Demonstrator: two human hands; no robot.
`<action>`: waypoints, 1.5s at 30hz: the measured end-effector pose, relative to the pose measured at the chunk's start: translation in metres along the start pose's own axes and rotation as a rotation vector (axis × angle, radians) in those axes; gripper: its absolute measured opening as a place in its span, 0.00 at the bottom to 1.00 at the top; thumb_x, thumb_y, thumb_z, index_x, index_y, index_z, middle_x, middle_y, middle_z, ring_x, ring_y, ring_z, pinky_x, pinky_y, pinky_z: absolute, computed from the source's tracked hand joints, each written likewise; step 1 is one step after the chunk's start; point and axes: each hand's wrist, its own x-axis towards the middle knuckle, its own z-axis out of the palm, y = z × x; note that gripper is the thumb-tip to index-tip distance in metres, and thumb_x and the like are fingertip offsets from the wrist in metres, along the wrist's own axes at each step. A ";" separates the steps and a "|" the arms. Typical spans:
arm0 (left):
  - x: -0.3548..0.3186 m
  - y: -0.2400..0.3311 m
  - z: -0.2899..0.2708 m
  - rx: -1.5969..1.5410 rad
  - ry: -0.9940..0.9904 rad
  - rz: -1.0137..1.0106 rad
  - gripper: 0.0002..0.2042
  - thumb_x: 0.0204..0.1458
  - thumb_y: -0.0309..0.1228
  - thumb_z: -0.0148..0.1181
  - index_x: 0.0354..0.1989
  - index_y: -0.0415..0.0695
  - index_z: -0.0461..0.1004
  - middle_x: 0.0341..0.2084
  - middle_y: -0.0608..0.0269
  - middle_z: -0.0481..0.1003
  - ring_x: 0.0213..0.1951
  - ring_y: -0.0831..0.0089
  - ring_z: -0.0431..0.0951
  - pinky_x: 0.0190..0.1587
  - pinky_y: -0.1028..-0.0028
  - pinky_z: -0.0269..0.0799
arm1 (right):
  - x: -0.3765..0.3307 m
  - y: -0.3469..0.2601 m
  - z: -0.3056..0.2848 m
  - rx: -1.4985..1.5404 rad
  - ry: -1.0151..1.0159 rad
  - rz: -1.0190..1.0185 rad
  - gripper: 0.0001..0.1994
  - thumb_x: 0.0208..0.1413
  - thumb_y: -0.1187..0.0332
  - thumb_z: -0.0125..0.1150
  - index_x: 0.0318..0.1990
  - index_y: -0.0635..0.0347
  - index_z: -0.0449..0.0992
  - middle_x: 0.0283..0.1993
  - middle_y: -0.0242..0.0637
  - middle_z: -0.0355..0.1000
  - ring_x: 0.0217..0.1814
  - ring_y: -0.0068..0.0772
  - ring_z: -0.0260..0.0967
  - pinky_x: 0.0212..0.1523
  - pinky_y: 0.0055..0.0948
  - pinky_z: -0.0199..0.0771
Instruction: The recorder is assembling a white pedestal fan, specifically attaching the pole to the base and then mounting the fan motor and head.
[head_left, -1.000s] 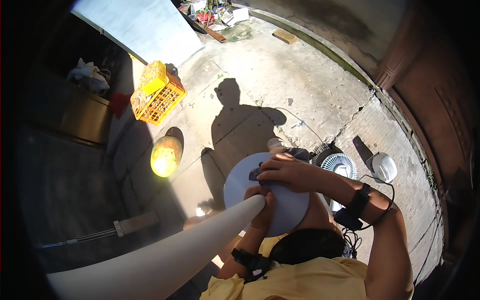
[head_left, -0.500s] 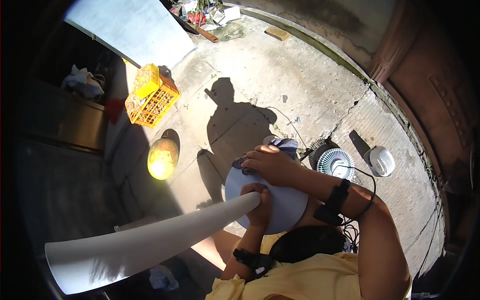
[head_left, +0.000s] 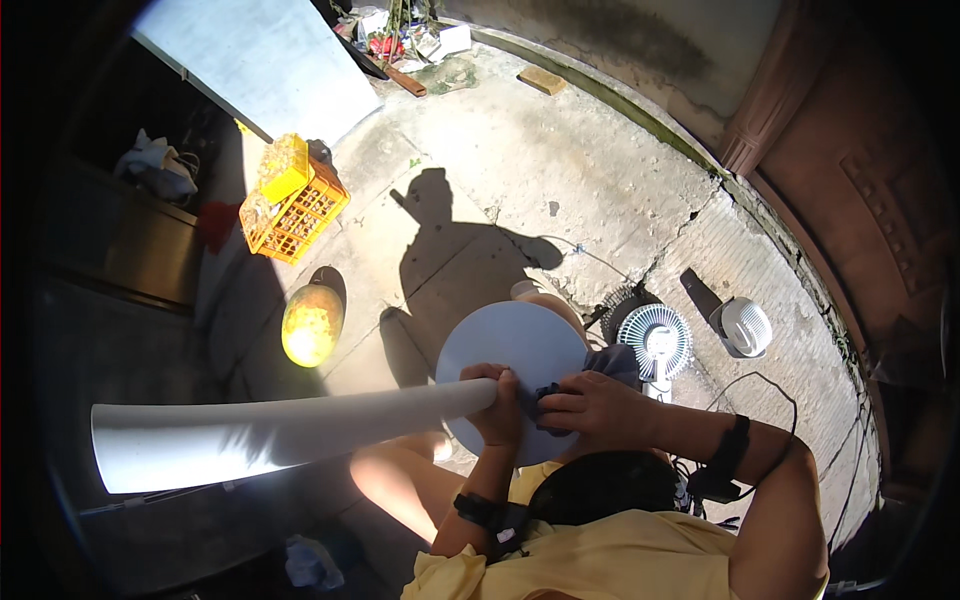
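Note:
My left hand is closed around the narrow end of a long white pole, right where it meets a round pale disc. Together they look like a fan's stand and base. The pole reaches out to the left and its far end is free. My right hand is closed on a dark grey cloth, pressing part of it against the disc's right side, near the pole. Part of the cloth bunches out beyond my fingers. The disc is tilted up over my lap, and its other face is hidden.
On the concrete to the right are a fan head with a wire grille and a white round part. A yellow-green melon-like object and an orange crate stand left. A brick lies far off.
My right hand and the cloth have moved from the disc's far edge to its near right side. The pole's free end has risen, so it lies more level. The view has shifted slightly.

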 end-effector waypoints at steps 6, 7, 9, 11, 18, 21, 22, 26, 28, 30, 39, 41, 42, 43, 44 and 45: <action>0.019 0.008 -0.017 0.063 0.135 0.072 0.09 0.44 0.21 0.58 0.31 0.42 0.65 0.24 0.62 0.70 0.28 0.74 0.71 0.35 0.73 0.71 | 0.004 0.005 -0.017 0.158 -0.306 -0.154 0.12 0.48 0.65 0.62 0.42 0.49 0.78 0.48 0.27 0.69 0.55 0.34 0.64 0.58 0.34 0.63; 0.024 0.014 -0.019 -0.019 0.238 0.047 0.09 0.45 0.21 0.58 0.32 0.42 0.65 0.24 0.62 0.70 0.28 0.75 0.71 0.35 0.73 0.70 | 0.002 0.013 -0.026 0.055 -0.383 -0.105 0.12 0.49 0.67 0.60 0.43 0.48 0.78 0.49 0.27 0.69 0.55 0.34 0.64 0.59 0.34 0.63; 0.037 0.041 -0.022 -0.284 0.393 -0.064 0.09 0.46 0.20 0.57 0.34 0.41 0.64 0.21 0.62 0.69 0.27 0.74 0.70 0.38 0.73 0.70 | -0.002 0.028 -0.040 -0.081 -0.423 0.044 0.13 0.50 0.68 0.59 0.45 0.48 0.78 0.50 0.27 0.69 0.56 0.33 0.64 0.59 0.35 0.64; 0.052 0.051 -0.041 -0.446 0.444 0.010 0.09 0.46 0.17 0.55 0.34 0.40 0.63 0.20 0.62 0.67 0.25 0.71 0.68 0.38 0.70 0.70 | 0.003 0.029 -0.056 -0.221 -0.187 0.100 0.17 0.50 0.69 0.57 0.49 0.48 0.78 0.53 0.31 0.69 0.56 0.34 0.64 0.57 0.34 0.66; 0.059 0.066 -0.090 -1.072 0.213 -0.249 0.06 0.48 0.27 0.55 0.28 0.43 0.64 0.25 0.61 0.68 0.32 0.68 0.70 0.40 0.71 0.70 | 0.088 -0.020 -0.080 0.320 0.546 0.081 0.26 0.46 0.82 0.60 0.57 0.58 0.71 0.54 0.44 0.67 0.56 0.44 0.65 0.58 0.37 0.66; 0.048 0.108 -0.089 -1.086 0.066 -0.654 0.05 0.51 0.28 0.55 0.28 0.44 0.66 0.23 0.61 0.69 0.34 0.66 0.72 0.45 0.68 0.72 | 0.107 -0.034 -0.063 0.743 0.619 0.155 0.26 0.47 0.82 0.59 0.57 0.58 0.71 0.54 0.44 0.67 0.58 0.44 0.65 0.59 0.37 0.65; 0.047 0.107 -0.091 -1.142 0.018 -0.723 0.05 0.51 0.28 0.55 0.28 0.44 0.66 0.23 0.61 0.69 0.34 0.66 0.72 0.45 0.68 0.72 | 0.110 -0.032 -0.056 0.724 0.637 0.129 0.26 0.47 0.82 0.60 0.57 0.58 0.71 0.54 0.44 0.67 0.57 0.44 0.65 0.59 0.37 0.65; 0.042 0.104 -0.108 -1.240 -0.074 -0.803 0.05 0.51 0.28 0.55 0.28 0.44 0.66 0.23 0.62 0.69 0.34 0.66 0.72 0.45 0.68 0.72 | 0.123 -0.034 -0.037 0.600 0.621 0.015 0.28 0.46 0.83 0.61 0.58 0.57 0.70 0.53 0.42 0.68 0.57 0.43 0.65 0.58 0.37 0.65; 0.039 0.102 -0.113 -1.264 -0.087 -0.827 0.05 0.52 0.29 0.55 0.28 0.44 0.66 0.23 0.62 0.69 0.33 0.67 0.72 0.45 0.68 0.72 | 0.130 -0.035 -0.040 0.569 0.588 -0.006 0.28 0.46 0.83 0.62 0.58 0.57 0.70 0.54 0.41 0.68 0.57 0.43 0.65 0.58 0.37 0.65; 0.040 0.098 -0.114 -1.287 -0.096 -0.848 0.05 0.52 0.29 0.55 0.28 0.44 0.66 0.23 0.62 0.69 0.33 0.67 0.72 0.45 0.68 0.72 | 0.138 -0.033 -0.041 0.537 0.650 -0.040 0.28 0.46 0.84 0.61 0.58 0.57 0.70 0.54 0.41 0.68 0.57 0.43 0.65 0.57 0.37 0.66; 0.035 0.077 -0.136 -1.405 0.067 -0.731 0.06 0.53 0.29 0.55 0.28 0.44 0.66 0.22 0.63 0.68 0.33 0.68 0.71 0.44 0.68 0.72 | 0.142 -0.044 -0.029 0.935 0.637 0.091 0.27 0.53 0.85 0.54 0.62 0.59 0.64 0.58 0.38 0.66 0.59 0.31 0.65 0.58 0.27 0.66; 0.035 0.070 -0.136 -1.404 0.189 -0.628 0.06 0.53 0.29 0.55 0.28 0.44 0.66 0.22 0.63 0.68 0.33 0.68 0.71 0.44 0.68 0.72 | 0.137 -0.037 -0.019 1.016 0.619 0.125 0.27 0.54 0.84 0.52 0.63 0.60 0.63 0.60 0.38 0.65 0.59 0.30 0.65 0.58 0.26 0.65; 0.042 0.066 -0.121 -1.397 0.238 -0.573 0.06 0.53 0.29 0.55 0.28 0.44 0.66 0.22 0.63 0.68 0.33 0.68 0.71 0.44 0.68 0.72 | 0.128 -0.028 -0.026 1.047 0.652 0.192 0.27 0.55 0.84 0.51 0.64 0.61 0.61 0.62 0.39 0.63 0.60 0.29 0.65 0.59 0.25 0.64; 0.039 0.067 -0.122 -1.306 0.379 -0.431 0.06 0.54 0.29 0.56 0.28 0.45 0.66 0.22 0.65 0.67 0.31 0.70 0.70 0.42 0.69 0.72 | 0.128 -0.031 -0.023 1.056 0.654 0.211 0.27 0.55 0.85 0.49 0.64 0.63 0.60 0.64 0.40 0.62 0.61 0.31 0.64 0.60 0.26 0.64; 0.037 0.069 -0.120 -1.206 0.515 -0.293 0.06 0.56 0.28 0.56 0.28 0.45 0.66 0.21 0.67 0.66 0.30 0.72 0.69 0.39 0.70 0.71 | 0.126 -0.031 -0.020 1.075 0.622 0.193 0.27 0.55 0.85 0.49 0.64 0.63 0.60 0.64 0.40 0.62 0.61 0.31 0.64 0.60 0.26 0.64; 0.038 0.069 -0.120 -1.163 0.545 -0.248 0.06 0.56 0.27 0.56 0.28 0.45 0.66 0.21 0.67 0.66 0.30 0.72 0.69 0.39 0.70 0.71 | 0.123 -0.030 -0.020 1.028 0.639 0.202 0.27 0.55 0.85 0.48 0.64 0.63 0.60 0.64 0.41 0.62 0.61 0.31 0.64 0.60 0.27 0.63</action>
